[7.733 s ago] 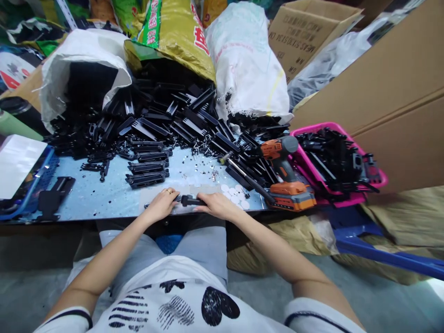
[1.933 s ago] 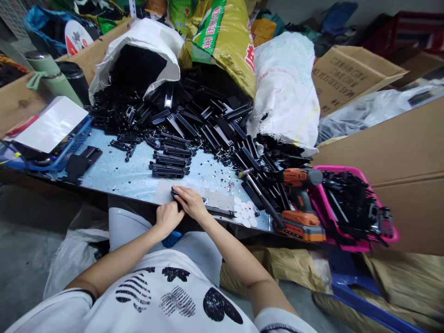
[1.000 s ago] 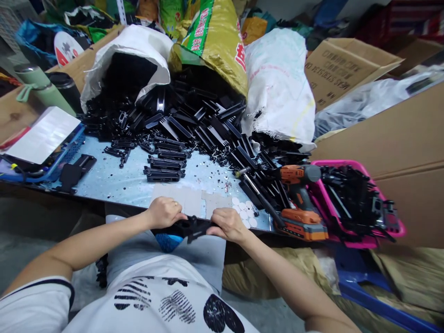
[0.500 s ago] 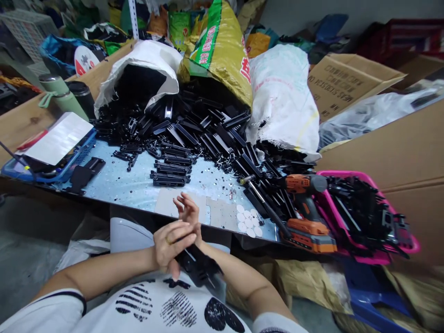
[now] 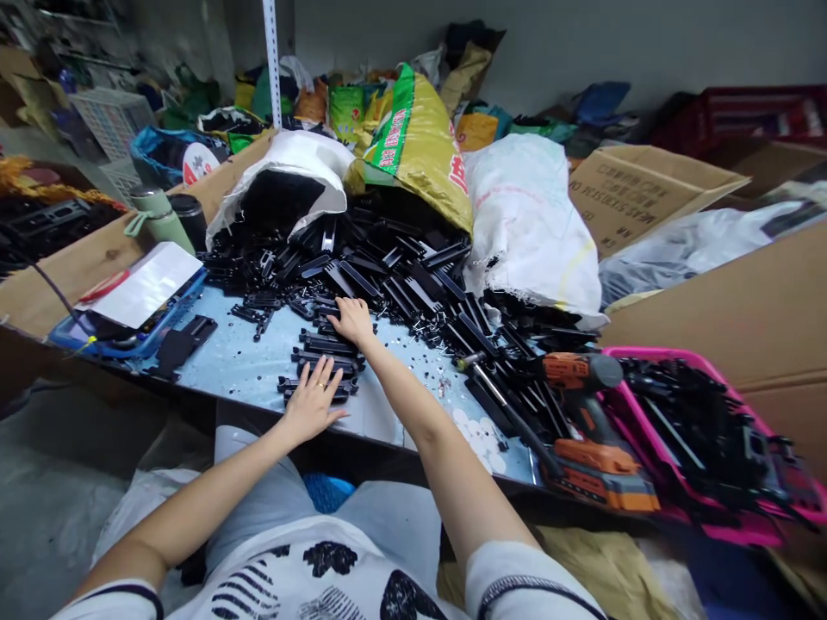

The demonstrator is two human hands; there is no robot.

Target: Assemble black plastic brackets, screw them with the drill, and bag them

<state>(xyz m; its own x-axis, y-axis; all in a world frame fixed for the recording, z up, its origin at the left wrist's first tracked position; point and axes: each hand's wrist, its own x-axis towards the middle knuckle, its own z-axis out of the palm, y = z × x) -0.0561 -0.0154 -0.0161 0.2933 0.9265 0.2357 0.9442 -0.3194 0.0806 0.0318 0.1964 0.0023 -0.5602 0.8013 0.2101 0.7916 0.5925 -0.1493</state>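
My left hand (image 5: 313, 401) lies palm down with fingers spread, its fingertips over the nearest piece of a row of black plastic parts (image 5: 326, 363). At the far end of that row is my right hand (image 5: 354, 322), fingers and thumb apart and bent down onto the black parts. Neither hand lifts anything. The long, narrow parts lie side by side on the light blue tabletop (image 5: 239, 379). What lies under the right palm is hidden.
Behind the row, a heap of black parts (image 5: 407, 267) spills from a white sack (image 5: 310, 151), a yellow-green sack (image 5: 419, 138) and another white sack (image 5: 523, 215). An orange cordless drill (image 5: 598, 439), a pink basket (image 5: 685, 355) and white discs (image 5: 478, 435) are on the right; a blue tray (image 5: 139, 344) is left.
Both hands have moved from near my chest, where they held a black part, out to the row on the table. They have come apart, and my view has tilted up.
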